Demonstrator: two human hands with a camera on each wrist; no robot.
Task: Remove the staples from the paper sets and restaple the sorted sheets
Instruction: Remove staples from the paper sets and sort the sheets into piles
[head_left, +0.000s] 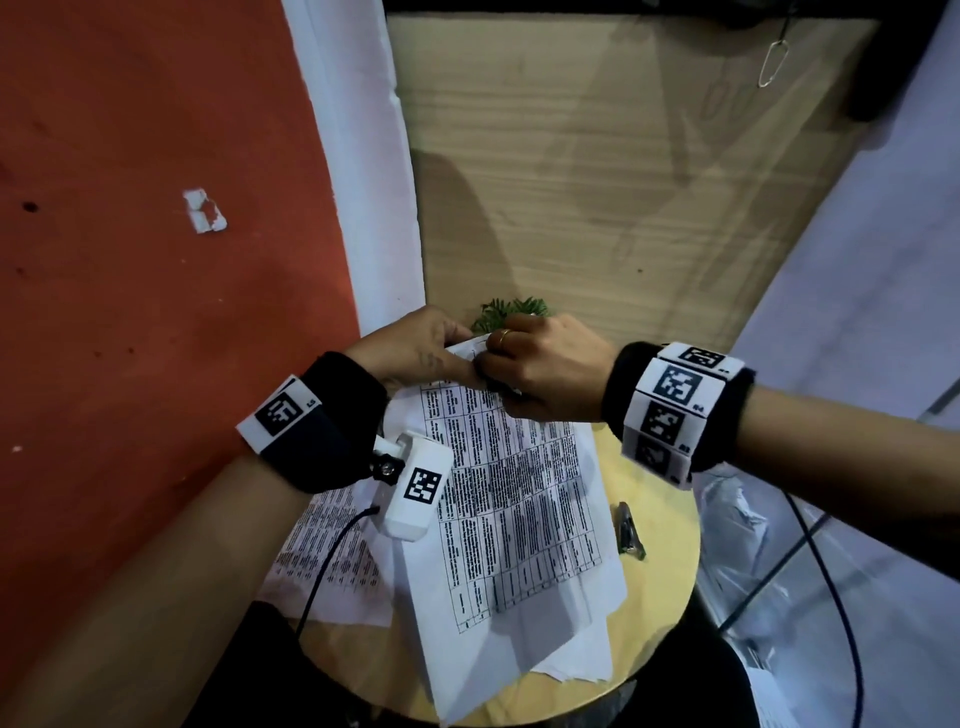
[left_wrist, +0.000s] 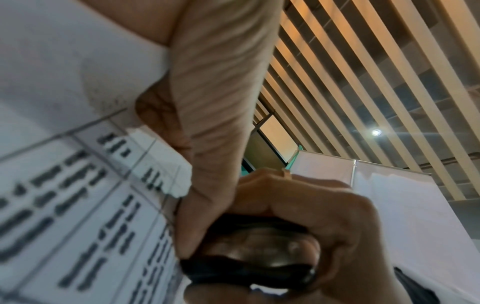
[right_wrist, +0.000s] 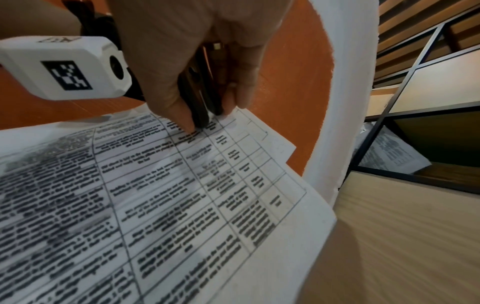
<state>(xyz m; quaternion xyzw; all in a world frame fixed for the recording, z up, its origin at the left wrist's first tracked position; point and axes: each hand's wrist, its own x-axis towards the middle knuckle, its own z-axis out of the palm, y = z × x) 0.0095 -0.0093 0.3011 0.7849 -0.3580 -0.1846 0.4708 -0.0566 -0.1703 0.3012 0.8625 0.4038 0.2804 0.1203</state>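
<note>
A set of printed sheets with tables (head_left: 519, 509) is lifted at its far corner above the round yellow table (head_left: 662, 525). My left hand (head_left: 447, 345) pinches that corner from the left; in the left wrist view its fingers (left_wrist: 221, 102) press against the sheet (left_wrist: 78, 185). My right hand (head_left: 498, 364) grips a small black tool (right_wrist: 200, 98) whose tip touches the paper (right_wrist: 182, 195) near the corner. I cannot tell whether the tool (left_wrist: 249, 259) is a stapler or a staple remover. No staple shows.
Another printed sheet (head_left: 332, 551) lies under my left wrist. A dark slim tool (head_left: 630, 532) lies on the table's right side. A green sprig (head_left: 511, 312) sits behind my hands. A red wall (head_left: 156, 312) stands left, crumpled plastic (head_left: 737, 519) right.
</note>
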